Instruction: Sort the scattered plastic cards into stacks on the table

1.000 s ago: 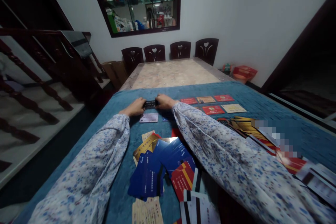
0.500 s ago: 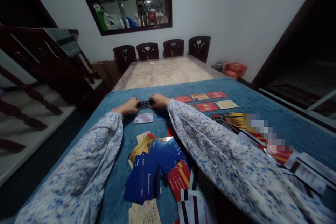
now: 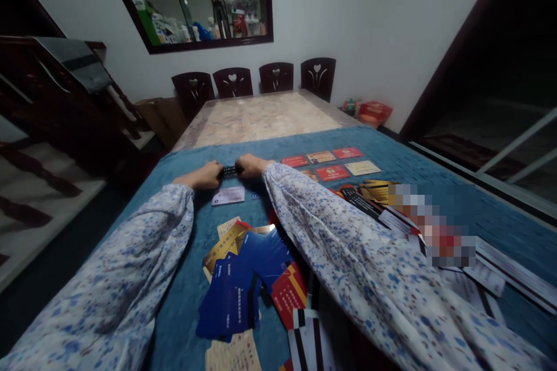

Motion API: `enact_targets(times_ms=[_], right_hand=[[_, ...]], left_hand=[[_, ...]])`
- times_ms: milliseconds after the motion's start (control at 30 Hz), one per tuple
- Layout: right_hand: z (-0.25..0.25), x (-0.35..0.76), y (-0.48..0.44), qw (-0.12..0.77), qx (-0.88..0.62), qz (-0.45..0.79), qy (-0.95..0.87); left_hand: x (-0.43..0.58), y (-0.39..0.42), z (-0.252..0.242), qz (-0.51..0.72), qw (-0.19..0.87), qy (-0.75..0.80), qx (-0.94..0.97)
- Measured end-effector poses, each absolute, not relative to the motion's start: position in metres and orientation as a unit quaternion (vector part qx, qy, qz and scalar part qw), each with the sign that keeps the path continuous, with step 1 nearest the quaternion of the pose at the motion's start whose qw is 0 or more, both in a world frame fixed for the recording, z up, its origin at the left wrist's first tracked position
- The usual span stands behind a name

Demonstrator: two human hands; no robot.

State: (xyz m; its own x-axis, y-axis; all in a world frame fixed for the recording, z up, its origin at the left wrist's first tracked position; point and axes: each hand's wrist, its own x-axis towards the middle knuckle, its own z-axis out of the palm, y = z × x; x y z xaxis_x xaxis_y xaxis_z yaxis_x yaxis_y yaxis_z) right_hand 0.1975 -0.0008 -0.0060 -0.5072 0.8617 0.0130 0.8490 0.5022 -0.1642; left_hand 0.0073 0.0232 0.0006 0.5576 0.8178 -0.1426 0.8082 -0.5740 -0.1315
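Note:
A black card [image 3: 229,171] with pale print lies low over the blue cloth, its two ends between my hands. My left hand [image 3: 208,175] grips its left end, and my right hand [image 3: 251,166] has fingers closed on the right end. Just nearer to me is a pale lilac card [image 3: 228,196]; a blue card [image 3: 256,195] beside it is partly hidden by my right sleeve. To the right of my right hand, two rows hold red cards [image 3: 333,173] and cream ones [image 3: 362,168]. Dark blue cards [image 3: 230,295] overlap in a pile between my forearms.
The blue cloth [image 3: 174,255] covers the near part of a stone-topped table [image 3: 270,113]. More cards [image 3: 369,203] are heaped at the right, partly blurred out. Dark chairs [image 3: 276,77] stand at the far end. A stair railing [image 3: 47,87] is at the left.
The whole view has shifted slightly, so things sit further left. Both hands keep their hold on the black card, with little visible movement over the cloth.

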Motion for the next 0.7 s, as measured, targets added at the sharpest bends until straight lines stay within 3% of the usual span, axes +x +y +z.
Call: enact_targets(times_ms=[267,700], right_hand=[[-0.008,0.197,0.000,0.052,-0.502,0.075,-0.860],[0.005,0.218,-0.019,0.086,-0.516,0.057,-0.850]], left_hand=[[0.005,0.020,0.000,0.087,0.027,-0.467,-0.880],[-0.002,0.007,0.000,-0.025,0.027,-0.435,-0.900]])
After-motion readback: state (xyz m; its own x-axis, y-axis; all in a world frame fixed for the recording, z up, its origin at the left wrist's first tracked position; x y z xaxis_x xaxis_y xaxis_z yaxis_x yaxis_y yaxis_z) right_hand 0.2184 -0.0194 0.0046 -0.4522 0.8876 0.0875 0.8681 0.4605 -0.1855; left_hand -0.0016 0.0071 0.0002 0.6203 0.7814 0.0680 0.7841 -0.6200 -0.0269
